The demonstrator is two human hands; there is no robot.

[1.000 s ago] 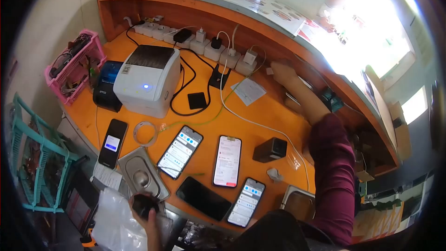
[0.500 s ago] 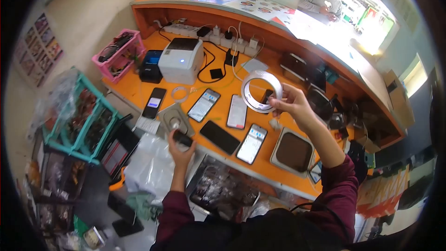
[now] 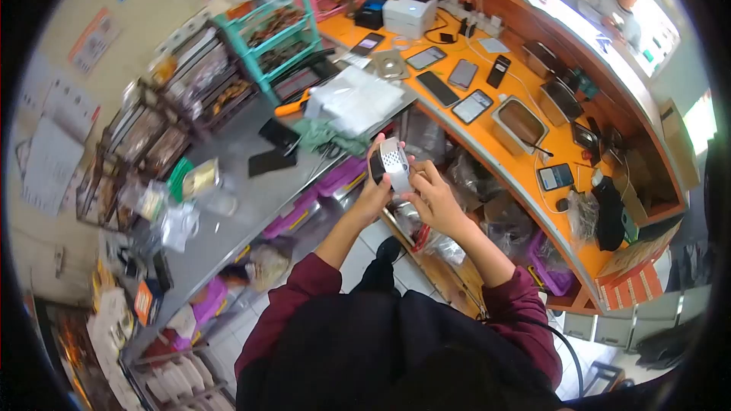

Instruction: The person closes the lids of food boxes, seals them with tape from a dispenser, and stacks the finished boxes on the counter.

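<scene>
1. My left hand (image 3: 372, 195) is raised in front of my chest with the forearm angled up and inward. Its grip is curled shut round a black object (image 3: 375, 168).
2. My right hand (image 3: 435, 199) comes in from the other side with the wrist bent toward the left one. Its fingertips (image 3: 411, 180) are pinched on the lower edge of a white roll of tape (image 3: 393, 161).
3. The roll is pressed against the black object, held in the air between both hands, near the edge of the orange table (image 3: 512, 154) but apart from it.
4. The roll's broad dotted band faces up at me. Its long side runs away from my palms toward the table, tilted slightly left.
</scene>
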